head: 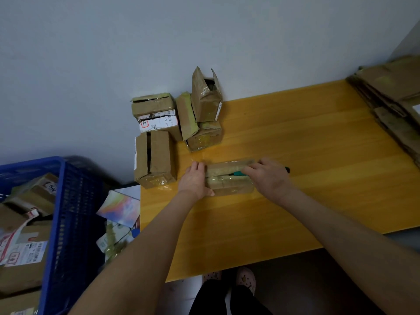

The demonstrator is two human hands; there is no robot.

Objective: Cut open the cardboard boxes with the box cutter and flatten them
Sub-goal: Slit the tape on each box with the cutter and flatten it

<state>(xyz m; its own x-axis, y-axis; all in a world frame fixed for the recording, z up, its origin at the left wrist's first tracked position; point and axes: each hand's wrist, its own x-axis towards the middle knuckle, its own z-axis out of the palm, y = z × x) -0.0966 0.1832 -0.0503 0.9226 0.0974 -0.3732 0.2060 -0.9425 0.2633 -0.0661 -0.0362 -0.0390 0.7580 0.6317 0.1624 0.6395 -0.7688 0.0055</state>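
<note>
Head view: on the desk [306, 137], the left hand [196, 181] braces the box [227, 181] with a flat, open grip while the right hand [268, 178] grips the box cutter [237, 173] on its top seam, best drawn shallow, away from the bracing hand.

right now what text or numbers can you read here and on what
"551": white shipping label on a stacked box; characters before it unclear.
The red-framed mark on that label: too blurred to read.
The labels in the blue basket: too small and blurred.
</note>
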